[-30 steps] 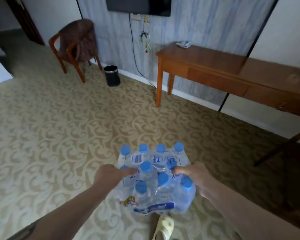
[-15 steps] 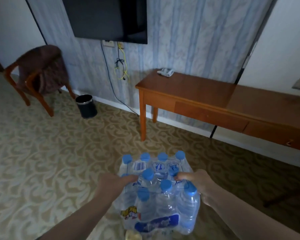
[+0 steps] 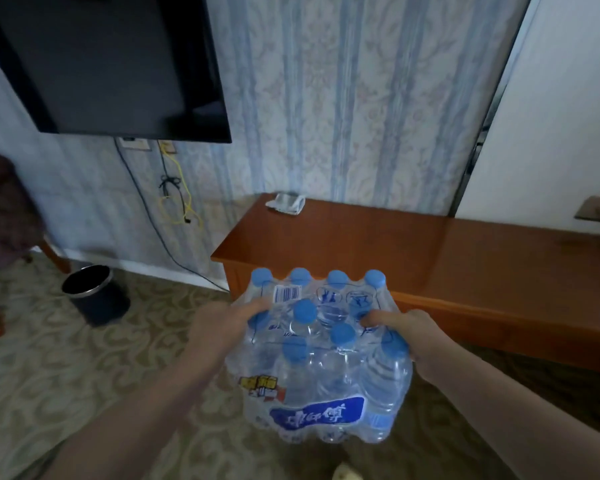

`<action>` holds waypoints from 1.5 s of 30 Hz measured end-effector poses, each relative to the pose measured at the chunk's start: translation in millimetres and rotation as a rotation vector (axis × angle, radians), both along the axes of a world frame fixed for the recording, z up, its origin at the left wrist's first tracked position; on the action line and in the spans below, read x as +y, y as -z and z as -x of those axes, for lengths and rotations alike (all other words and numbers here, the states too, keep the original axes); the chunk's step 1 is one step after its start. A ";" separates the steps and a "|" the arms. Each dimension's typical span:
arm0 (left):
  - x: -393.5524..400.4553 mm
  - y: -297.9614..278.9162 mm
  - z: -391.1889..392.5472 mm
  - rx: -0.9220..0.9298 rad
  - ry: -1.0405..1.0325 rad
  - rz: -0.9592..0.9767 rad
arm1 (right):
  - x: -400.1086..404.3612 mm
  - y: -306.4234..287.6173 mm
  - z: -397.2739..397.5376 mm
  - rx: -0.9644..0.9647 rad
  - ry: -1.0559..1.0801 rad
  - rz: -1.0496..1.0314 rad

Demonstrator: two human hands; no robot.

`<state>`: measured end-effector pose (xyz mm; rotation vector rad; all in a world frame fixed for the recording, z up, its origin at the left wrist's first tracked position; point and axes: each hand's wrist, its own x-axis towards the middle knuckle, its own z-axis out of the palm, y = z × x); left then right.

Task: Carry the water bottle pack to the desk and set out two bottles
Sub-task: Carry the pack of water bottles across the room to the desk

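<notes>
I hold a shrink-wrapped water bottle pack [image 3: 321, 358] in the air in front of me, with several clear bottles and blue caps showing. My left hand [image 3: 222, 327] grips the pack's left top edge and my right hand [image 3: 409, 332] grips its right side. The pack hangs just before the near left corner of the wooden desk [image 3: 378, 251], above the carpet and slightly overlapping the desk's front edge in view.
A crumpled white item [image 3: 286, 202] lies at the desk's back left corner. A black bin [image 3: 96, 294] stands on the carpet left of the desk. A wall TV [image 3: 108, 64] hangs above, cables [image 3: 177, 199] dangle below it, and a chair [image 3: 4, 216] sits at far left.
I have walked closer to the desk with the pack held in both hands. The desk, TV and bin now look larger, and the pack reaches the desk's front edge.
</notes>
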<state>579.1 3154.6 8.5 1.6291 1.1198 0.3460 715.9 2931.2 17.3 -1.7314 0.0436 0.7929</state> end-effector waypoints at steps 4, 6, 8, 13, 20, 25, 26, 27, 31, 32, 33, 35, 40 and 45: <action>39.7 -9.9 -90.4 -0.072 0.007 -0.020 | 41.3 -13.7 -91.4 -0.062 0.010 0.006; 58.4 -15.1 -131.9 -0.106 -0.001 -0.026 | 63.0 -20.0 -134.9 -0.076 0.019 0.004; 73.3 -20.5 -166.1 -0.117 -0.010 -0.042 | 84.3 -26.6 -171.3 -0.073 0.032 0.007; 127.9 -17.2 -244.7 -0.098 0.001 -0.023 | 134.1 -26.4 -248.8 -0.062 0.025 0.035; 220.9 7.9 -344.1 -0.037 0.017 0.013 | 220.2 -7.1 -335.0 0.011 0.083 0.052; 284.4 10.9 -404.0 -0.028 0.041 -0.022 | 276.5 4.6 -380.8 -0.009 0.114 0.070; 294.4 8.4 -413.9 -0.024 0.048 -0.036 | 285.1 5.2 -387.0 -0.010 0.123 0.073; 303.5 6.6 -422.2 -0.024 0.053 -0.049 | 292.4 5.8 -393.3 -0.011 0.127 0.073; 331.8 4.5 -445.2 -0.023 0.063 -0.097 | 318.9 6.2 -420.5 0.000 0.110 0.062; 338.0 7.0 -449.3 -0.023 0.055 -0.088 | 325.9 7.8 -426.6 0.006 0.107 0.063; 341.6 9.7 -452.2 -0.014 0.050 -0.077 | 330.6 9.7 -430.2 0.010 0.106 0.070; 346.8 17.3 -454.8 0.035 0.050 -0.069 | 337.3 19.6 -430.3 0.023 0.095 0.095; 354.4 34.7 -464.4 0.122 0.082 -0.083 | 344.1 46.4 -429.7 0.025 0.109 0.131; 363.0 29.6 -470.0 0.257 0.247 -0.065 | 343.2 48.2 -429.8 0.097 0.048 0.140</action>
